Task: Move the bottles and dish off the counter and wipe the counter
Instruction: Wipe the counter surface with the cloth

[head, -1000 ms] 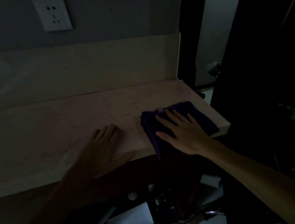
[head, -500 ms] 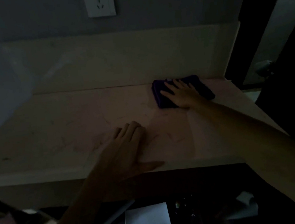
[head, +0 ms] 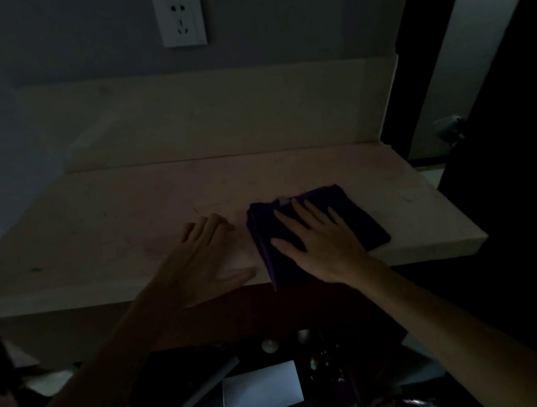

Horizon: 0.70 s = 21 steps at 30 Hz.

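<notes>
The room is dim. A folded dark purple cloth (head: pixel 356 216) lies on the pale counter (head: pixel 110 222) near its front edge, its near corner hanging over the edge. My right hand (head: pixel 319 244) lies flat on the cloth with fingers spread, pressing it down. Just left of the cloth, my left hand (head: pixel 203 258) rests palm down on the counter's front edge, fingers together, holding nothing. No bottles or dish show on the counter.
A raised backsplash (head: pixel 215 115) runs behind the counter, with a wall socket (head: pixel 179 18) above. The counter ends at the right beside a dark doorway (head: pixel 444 46). Below the counter, in the dark, lie a white rectangular dish (head: pixel 261 392), small round caps and a pale bar.
My right hand has dragged the cloth from the back of the counter toward me to the front edge. My left hand has stayed planted on the front edge.
</notes>
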Each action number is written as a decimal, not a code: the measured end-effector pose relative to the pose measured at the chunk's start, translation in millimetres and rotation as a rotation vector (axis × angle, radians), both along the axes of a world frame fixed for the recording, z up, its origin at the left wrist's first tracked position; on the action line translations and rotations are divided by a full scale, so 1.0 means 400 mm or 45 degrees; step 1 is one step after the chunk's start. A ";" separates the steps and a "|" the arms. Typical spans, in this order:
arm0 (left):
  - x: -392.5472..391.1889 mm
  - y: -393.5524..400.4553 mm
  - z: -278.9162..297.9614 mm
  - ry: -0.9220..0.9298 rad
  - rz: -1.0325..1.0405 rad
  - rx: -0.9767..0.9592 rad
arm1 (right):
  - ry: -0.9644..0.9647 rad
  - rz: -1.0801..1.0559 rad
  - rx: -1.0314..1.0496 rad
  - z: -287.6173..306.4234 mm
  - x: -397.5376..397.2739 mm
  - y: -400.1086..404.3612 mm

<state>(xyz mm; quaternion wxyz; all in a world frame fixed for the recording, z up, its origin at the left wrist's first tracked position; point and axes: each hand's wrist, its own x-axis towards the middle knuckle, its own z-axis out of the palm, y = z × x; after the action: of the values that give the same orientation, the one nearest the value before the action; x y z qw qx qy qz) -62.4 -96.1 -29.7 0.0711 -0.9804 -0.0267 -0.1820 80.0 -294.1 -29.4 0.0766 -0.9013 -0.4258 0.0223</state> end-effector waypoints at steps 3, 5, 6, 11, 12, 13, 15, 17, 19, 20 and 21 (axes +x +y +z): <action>-0.033 0.062 -0.001 0.025 0.047 0.041 | -0.001 -0.052 -0.012 -0.001 -0.009 0.023; -0.042 0.088 -0.001 0.015 0.062 0.041 | 0.019 -0.034 -0.052 0.008 0.010 0.056; -0.043 0.093 0.000 0.000 0.050 0.035 | 0.027 -0.023 -0.073 0.011 0.028 0.081; -0.034 0.098 -0.010 -0.064 0.046 -0.011 | 0.066 -0.045 -0.106 0.018 0.173 0.281; -0.033 0.101 -0.009 -0.045 0.068 -0.016 | 0.065 -0.056 -0.106 0.020 0.204 0.327; -0.033 0.106 -0.010 -0.026 0.083 -0.017 | 0.061 -0.067 -0.103 0.022 0.232 0.374; -0.031 0.117 -0.011 0.002 0.073 -0.029 | 0.067 -0.084 -0.082 0.026 0.279 0.454; -0.030 0.127 -0.016 -0.016 0.055 -0.074 | 0.062 -0.105 -0.057 0.019 0.308 0.513; -0.026 0.130 -0.017 -0.053 0.044 -0.082 | 0.042 -0.122 -0.040 0.019 0.315 0.535; -0.026 0.128 -0.015 -0.064 0.038 -0.077 | 0.040 -0.114 -0.040 0.021 0.308 0.529; -0.028 0.126 -0.015 -0.072 0.036 -0.069 | 0.039 -0.102 -0.039 0.022 0.293 0.516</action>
<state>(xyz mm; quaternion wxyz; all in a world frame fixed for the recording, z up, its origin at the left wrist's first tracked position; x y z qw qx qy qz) -73.7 -45.8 -35.6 0.0465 -0.9759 -0.0476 -0.2077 197.2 -87.9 -20.7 0.0701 -0.9183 -0.3877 0.0397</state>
